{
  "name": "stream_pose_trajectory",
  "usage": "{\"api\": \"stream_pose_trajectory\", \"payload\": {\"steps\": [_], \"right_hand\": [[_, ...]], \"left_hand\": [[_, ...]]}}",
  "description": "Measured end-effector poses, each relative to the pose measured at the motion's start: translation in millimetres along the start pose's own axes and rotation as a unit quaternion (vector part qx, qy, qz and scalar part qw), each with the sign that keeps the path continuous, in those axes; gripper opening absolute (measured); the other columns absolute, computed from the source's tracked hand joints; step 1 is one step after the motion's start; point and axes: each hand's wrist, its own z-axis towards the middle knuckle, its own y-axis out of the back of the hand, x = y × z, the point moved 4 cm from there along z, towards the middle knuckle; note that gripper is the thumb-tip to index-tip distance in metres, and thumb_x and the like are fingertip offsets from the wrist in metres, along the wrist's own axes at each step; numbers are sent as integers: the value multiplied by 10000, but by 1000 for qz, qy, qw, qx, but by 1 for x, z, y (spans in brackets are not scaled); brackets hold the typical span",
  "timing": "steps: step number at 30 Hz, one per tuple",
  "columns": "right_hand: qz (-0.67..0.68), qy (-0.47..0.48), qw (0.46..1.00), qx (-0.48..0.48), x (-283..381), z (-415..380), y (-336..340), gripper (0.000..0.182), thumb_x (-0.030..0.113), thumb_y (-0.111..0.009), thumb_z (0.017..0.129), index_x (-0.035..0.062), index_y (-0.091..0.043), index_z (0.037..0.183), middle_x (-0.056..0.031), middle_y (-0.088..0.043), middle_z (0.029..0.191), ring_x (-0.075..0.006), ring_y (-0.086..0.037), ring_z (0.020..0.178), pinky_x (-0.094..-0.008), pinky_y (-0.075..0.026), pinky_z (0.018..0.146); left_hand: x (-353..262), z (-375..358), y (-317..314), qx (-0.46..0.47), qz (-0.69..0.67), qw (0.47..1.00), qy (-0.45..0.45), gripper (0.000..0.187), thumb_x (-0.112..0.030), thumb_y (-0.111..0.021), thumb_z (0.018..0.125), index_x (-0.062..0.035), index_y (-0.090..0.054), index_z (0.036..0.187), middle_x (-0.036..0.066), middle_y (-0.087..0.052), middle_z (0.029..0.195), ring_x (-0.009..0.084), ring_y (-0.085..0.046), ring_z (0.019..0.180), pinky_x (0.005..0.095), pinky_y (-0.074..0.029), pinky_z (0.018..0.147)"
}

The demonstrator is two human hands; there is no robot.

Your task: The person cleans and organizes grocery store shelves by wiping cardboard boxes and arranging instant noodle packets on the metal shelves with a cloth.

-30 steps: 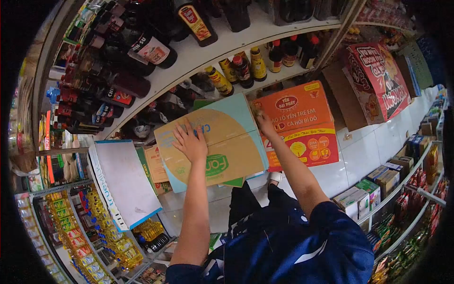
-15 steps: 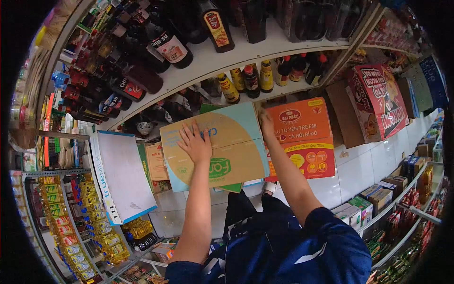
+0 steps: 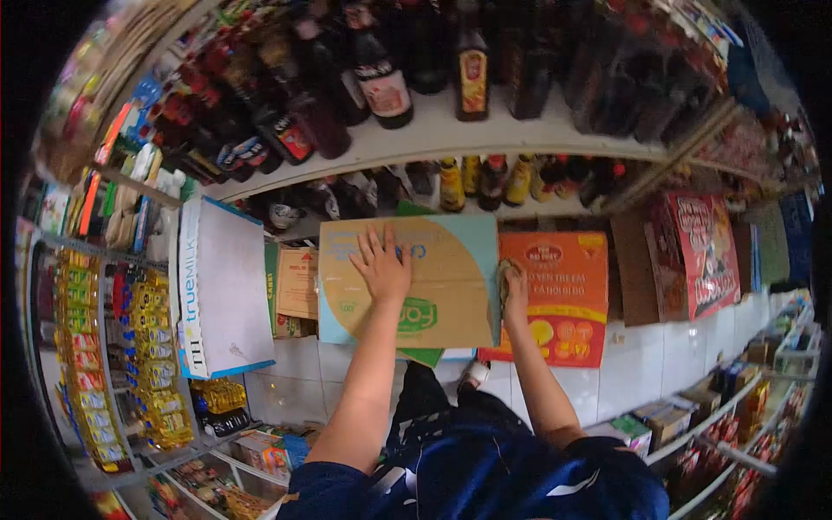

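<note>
Two bare hands on one cardboard box (image 3: 461, 290): left hand (image 3: 382, 267) spread flat on its top, fingers apart, palm down, gripping nothing; right hand (image 3: 516, 295) at its right edge, fingers curled round a bunched brownish thing (image 3: 504, 277), likely a cloth, too blurred to be sure. Box sits in front of the person, below the bottle shelf (image 3: 485, 143), just left of an orange carton (image 3: 568, 290), with the right forearm crossing in front of that carton. Some green card (image 3: 426, 356) pokes out under the near edge; whatever bears the weight is hidden. Handling, judged by eye: corrugated board, so stiff along edges and corners, with more give mid-panel near the seam, where hard pressing could dent it. Printed surface looks dry and matt, probably not very slippery, not fragile itself. Weight can't be told, contents not visible; could be light if empty, heavy if packed. Best hold: both short sides, low, palms flat against the walls, or fingers under the bottom corners; avoid lifting by the top flaps. Flat left palm seems fine for steadying, no use for lifting. Bunched thing looks soft and light, a loose pinch should do.
</note>
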Motion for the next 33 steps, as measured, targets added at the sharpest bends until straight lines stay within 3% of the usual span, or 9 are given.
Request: {"api": "stream_pose_trajectory", "payload": {"steps": [5, 10, 13, 18, 22, 23, 26, 28, 33], "right_hand": [[-213, -24, 976, 39, -2, 45, -17, 435, 297, -394, 865, -17, -465, 1157, -217, -473, 1149, -269, -436, 1082, -326, -313, 922], [-194, 42, 980, 16, -92, 34, 38, 480, 350, -320, 875, -45, -500, 1080, -213, -493, 1120, -312, -462, 1000, -394, -345, 849], [-204, -78, 972, 87, -139, -27, 85, 495, 391, -308, 875, -32, -503, 1043, -191, -536, 1051, -310, -492, 978, -366, -384, 842], [209, -352, 906, 106, -136, -112, 106, 432, 397, -308, 883, 30, -529, 937, -181, -585, 891, -302, -564, 789, -423, -455, 735], [240, -119, 957, 113, -80, -39, 118, 378, 407, -374, 869, 81, -554, 802, -130, -593, 754, -219, -584, 727, -364, -479, 631], [122, -91, 988, -27, -49, -19, 104, 332, 387, -411, 864, 97, -552, 785, -81, -573, 697, -170, -559, 663, -292, -462, 537], [-44, 71, 996, -21, 35, 14, 35, 420, 313, -475, 851, -3, -469, 1128, -109, -553, 920, -122, -459, 587, -281, -410, 482], [-200, 196, 957, 77, 73, 24, -39, 493, 286, -481, 845, 12, -369, 1240, -144, -521, 1085, -139, -522, 679, -302, -439, 552], [-518, 228, 790, 237, 20, 66, -199, 487, 341, -504, 807, 38, -441, 1184, -167, -507, 1136, -264, -554, 800, -390, -431, 752]], "left_hand": [[4, -3, 1, -4, -20, 1000, 13, 545, -423, -346, 868, -164, -251, 1338, 138, -178, 1389, 324, -113, 1287, 573, -80, 982], [6, -4, 0, -3, -2, 1000, 1, 552, -446, -328, 868, -173, -243, 1340, 132, -175, 1392, 313, -111, 1290, 569, -98, 981], [6, -4, 3, 20, -4, 1000, 5, 562, -464, -310, 870, -182, -222, 1348, 130, -156, 1398, 312, -107, 1292, 568, -102, 981], [10, -7, 11, 13, -39, 999, -1, 556, -440, -330, 870, -156, -247, 1340, 134, -146, 1400, 318, -124, 1284, 562, -100, 981], [13, -7, 6, -2, -43, 999, -21, 575, -466, -326, 868, -165, -222, 1347, 148, -175, 1387, 343, -138, 1276, 574, -117, 972], [18, -9, 10, 0, -46, 999, -21, 575, -466, -326, 868, -165, -222, 1347, 148, -175, 1387, 343, -138, 1276, 574, -117, 972], [44, -2, 16, 45, -45, 993, -99, 556, -425, -405, 844, -131, -305, 1305, 121, -274, 1334, 303, -213, 1243, 509, -155, 984], [77, 6, 0, 30, -183, 969, -166, 534, -371, -474, 822, -94, -364, 1265, 109, -295, 1325, 272, -237, 1237, 455, -171, 1003], [96, -3, 13, -80, -152, 964, -203, 432, -288, -501, 823, -86, -430, 1197, 81, -366, 1266, 235, -267, 1217, 411, -187, 1005]]}}
